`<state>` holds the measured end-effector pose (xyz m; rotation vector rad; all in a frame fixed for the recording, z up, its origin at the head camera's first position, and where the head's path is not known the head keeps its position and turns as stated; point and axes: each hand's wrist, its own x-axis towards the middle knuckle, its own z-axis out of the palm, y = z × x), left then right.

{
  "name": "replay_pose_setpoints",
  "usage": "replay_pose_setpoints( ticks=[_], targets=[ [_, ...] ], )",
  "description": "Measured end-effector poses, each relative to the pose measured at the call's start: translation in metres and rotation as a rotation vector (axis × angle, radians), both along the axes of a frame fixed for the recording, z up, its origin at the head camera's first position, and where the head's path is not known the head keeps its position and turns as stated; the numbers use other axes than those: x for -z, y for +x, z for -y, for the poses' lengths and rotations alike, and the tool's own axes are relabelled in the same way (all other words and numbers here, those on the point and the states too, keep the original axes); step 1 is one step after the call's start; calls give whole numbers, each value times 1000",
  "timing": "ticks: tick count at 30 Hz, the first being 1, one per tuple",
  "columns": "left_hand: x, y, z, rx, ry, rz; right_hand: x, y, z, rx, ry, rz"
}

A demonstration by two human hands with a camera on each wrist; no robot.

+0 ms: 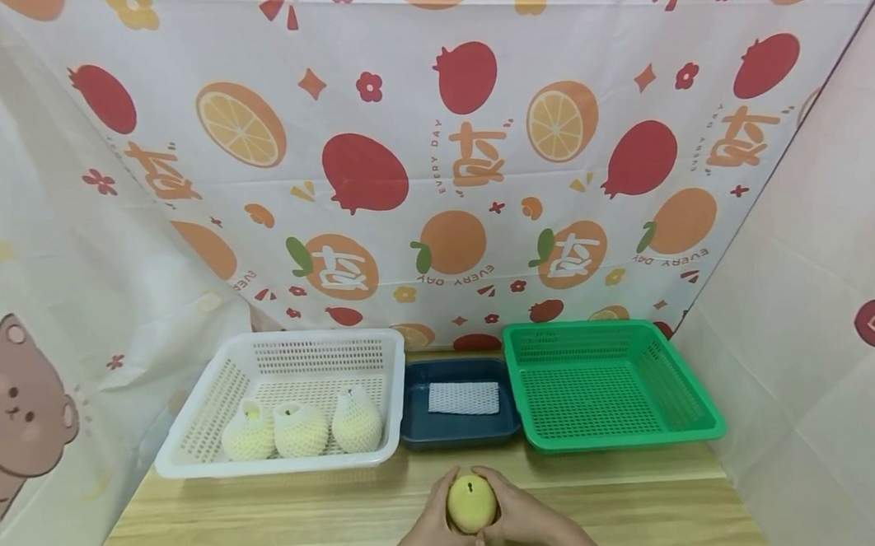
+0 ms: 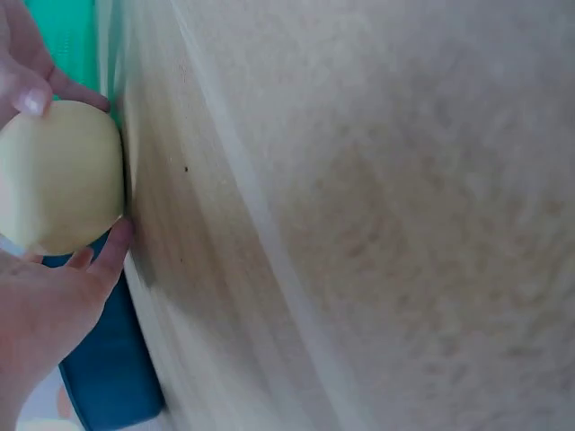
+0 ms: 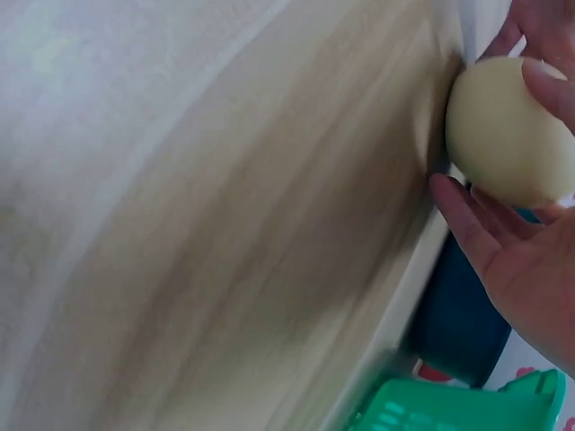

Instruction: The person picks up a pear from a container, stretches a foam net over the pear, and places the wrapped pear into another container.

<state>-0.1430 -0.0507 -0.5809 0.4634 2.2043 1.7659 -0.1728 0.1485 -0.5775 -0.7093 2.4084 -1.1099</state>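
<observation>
A round yellow pear with a short dark stem is held between both hands near the table's front edge. My left hand curls round its left side, and my right hand grips the right side. In the left wrist view the smooth, bare skin of the pear shows, with left fingertips beneath it. The right wrist view has the right hand cupping the pear from below. Beyond the hands, a white foam net sleeve lies flat in a dark blue tray.
At left stands a white basket holding 3 fruits in foam nets. On the right is a green basket with a slotted bottom. All containers line the back of the wooden table, before a fruit-print curtain.
</observation>
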Motion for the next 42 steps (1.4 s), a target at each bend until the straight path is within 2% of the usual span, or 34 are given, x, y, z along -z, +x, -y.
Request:
replay_pose_setpoints(
  ticks=[1, 3, 5, 8, 10, 15, 20, 22, 25, 30, 32, 35, 37, 42],
  targets=[
    [0, 0, 0, -21, 38, 37, -1, 0, -1, -2, 4, 4],
    [-1, -2, 0, -109, 110, 82, -4, 0, -4, -1, 4, 17],
    [-1, -5, -3, -246, 164, 93, -8, 0, -7, 8, 0, 21],
    [0, -13, -8, -473, 194, 65, -13, -1, -10, 27, -16, 19],
    [2, -21, -12, -596, 223, 52, -15, -2, -12, 45, -35, 6],
    [6, -35, -21, -793, 235, 29, -18, -7, -16, 91, -93, -60],
    [10, -49, -24, -978, 146, -76, -21, -13, -12, 151, -110, -131],
    [11, -56, -24, -1010, 143, -101, -23, -17, -7, 176, -106, -160],
    [11, -61, -23, -1018, 139, -89, -25, -23, 1, 204, -102, -227],
    [7, -57, -31, -1111, 102, 11, -28, -34, 9, 241, -107, -334],
    [6, -55, -35, -1081, 173, 81, -29, -39, 11, 256, -109, -374],
    [6, -57, -38, -956, 305, 178, -27, -47, 13, 289, -104, -417],
    [5, -59, -38, -891, 368, 213, -26, -51, 15, 304, -102, -422],
    [4, -65, -34, -876, 391, 250, -29, -62, 27, 337, -111, -416]
  ],
)
